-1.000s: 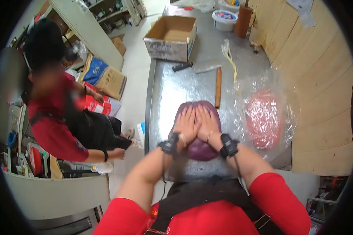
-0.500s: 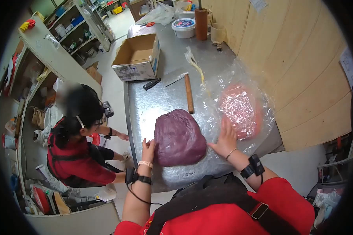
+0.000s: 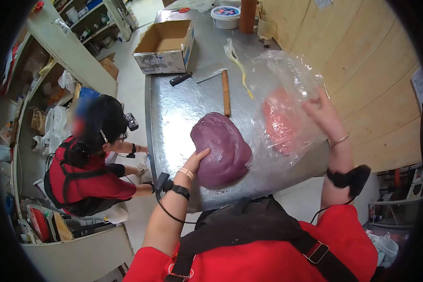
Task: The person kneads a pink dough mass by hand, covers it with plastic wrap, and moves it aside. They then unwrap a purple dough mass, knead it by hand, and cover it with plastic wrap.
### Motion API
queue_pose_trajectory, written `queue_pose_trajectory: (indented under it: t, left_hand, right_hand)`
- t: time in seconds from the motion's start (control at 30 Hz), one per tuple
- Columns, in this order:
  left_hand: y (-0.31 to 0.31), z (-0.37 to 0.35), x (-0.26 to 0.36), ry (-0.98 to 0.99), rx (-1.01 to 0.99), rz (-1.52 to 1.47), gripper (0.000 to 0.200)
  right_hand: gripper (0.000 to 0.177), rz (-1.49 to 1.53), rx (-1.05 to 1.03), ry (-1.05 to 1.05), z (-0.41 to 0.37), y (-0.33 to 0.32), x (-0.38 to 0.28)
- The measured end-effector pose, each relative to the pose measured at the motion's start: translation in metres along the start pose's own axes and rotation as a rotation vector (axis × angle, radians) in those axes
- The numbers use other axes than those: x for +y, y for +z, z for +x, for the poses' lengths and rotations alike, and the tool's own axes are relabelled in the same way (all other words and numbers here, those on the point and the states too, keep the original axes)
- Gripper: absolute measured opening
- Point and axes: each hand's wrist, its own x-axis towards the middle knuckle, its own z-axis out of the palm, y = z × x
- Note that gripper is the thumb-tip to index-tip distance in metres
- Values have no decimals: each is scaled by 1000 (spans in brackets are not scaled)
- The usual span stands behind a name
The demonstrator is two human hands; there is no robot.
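A large lump of smooth purple dough (image 3: 223, 152) rests on the metal table near its front edge. My left hand (image 3: 197, 160) grips its left side, with the thumb on top and the fingers hidden beneath. To the right lies a flattened pink dough (image 3: 279, 122) under clear plastic wrap (image 3: 291, 68). My right hand (image 3: 320, 112) pinches the wrap by its right side and holds it lifted.
A wooden stick (image 3: 226, 93), a black-handled knife (image 3: 180, 79) and a yellow-tinged plastic strip (image 3: 239, 66) lie on the table (image 3: 169, 122). Behind stand a cardboard box (image 3: 162, 61) and a white tub (image 3: 225, 18). Another person (image 3: 89, 160) stoops at the left edge.
My left hand has moved from beside the purple dough onto it, thumb on top. My right hand has left the table and gone right and up, taking hold of the wrap and lifting it.
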Motion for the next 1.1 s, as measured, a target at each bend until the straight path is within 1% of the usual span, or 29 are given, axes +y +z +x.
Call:
queue_pose_trajectory:
  t: [0.03,0.1,0.17,0.2,0.23,0.3,0.33,0.37,0.4,0.43,0.47,0.53,0.57,0.6,0.63,0.7,0.8,0.83,0.87,0.9,0.93,0.97,1.0,1.03,1.07,1.1]
  left_hand:
    - [1,-2,-11,59,15,9,60]
    - [4,-4,-27,184,50,27,62]
    - [11,-14,-23,265,259,314,65]
    - [11,-22,-24,294,367,462,67]
    - [7,-21,-29,327,523,681,72]
    - [-1,-12,-43,400,821,1124,84]
    - [12,-25,-32,377,1001,1377,95]
    - [3,-17,-29,378,830,1006,95]
    - [-14,-9,-26,360,649,641,96]
    - [-10,-11,-12,331,463,281,97]
    - [4,-13,-7,331,532,340,96]
    - [-5,15,-11,410,253,267,96]
    - [-5,28,-13,446,112,224,96]
    - [9,26,-4,356,39,142,88]
    - [23,24,1,287,14,60,82]
    - [45,24,4,158,-36,-98,71]
    - [66,41,-15,152,-89,-248,71]
    - [70,43,-21,150,-110,-288,71]
    - [73,44,-24,150,-72,-234,72]
    - [64,52,-33,198,7,-103,71]
    - [51,66,-47,244,83,28,70]
    - [43,74,-55,290,157,160,69]
    - [48,59,-43,311,259,306,71]
    - [56,39,-23,285,452,632,79]
    - [56,24,-6,254,646,954,86]
    - [36,19,7,377,774,1071,81]
  right_hand:
    - [71,-679,298,-199,-11,17,-14]
    - [86,-652,275,-441,-41,49,-49]
    - [95,-262,-298,-360,-86,88,-56]
    - [97,-278,-386,-282,-103,112,-42]
    - [100,-293,-466,-207,-112,138,-20]
    - [91,-806,-457,49,-113,165,26]
    - [89,-796,-359,4,-109,176,64]
    - [86,-785,-269,-43,-105,182,105]
    - [84,-772,-187,-83,-106,181,128]
    - [75,-706,-246,101,-100,166,117]
    - [67,-636,-298,278,-86,148,105]
    - [60,-244,-428,578,-54,121,143]
    - [59,3,-398,650,-40,102,149]
    - [59,245,-360,726,-26,84,155]
    - [57,412,-216,755,-19,53,107]
    - [61,652,-152,523,-17,26,44]
    - [67,803,-237,420,-29,29,2]
    - [70,807,-354,417,-38,46,0]
    - [72,813,-468,414,-49,68,-2]
    - [74,586,-559,359,-61,96,-15]
    - [77,431,-595,-36,-83,140,16]
    - [83,256,-879,93,-94,152,-2]
    - [88,-157,-913,-48,-118,170,-4]
    - [90,-279,-1053,-129,-127,177,-3]
    - [89,-388,-1019,-273,-136,168,-17]
    - [75,-338,-1027,-311,-138,153,-29]
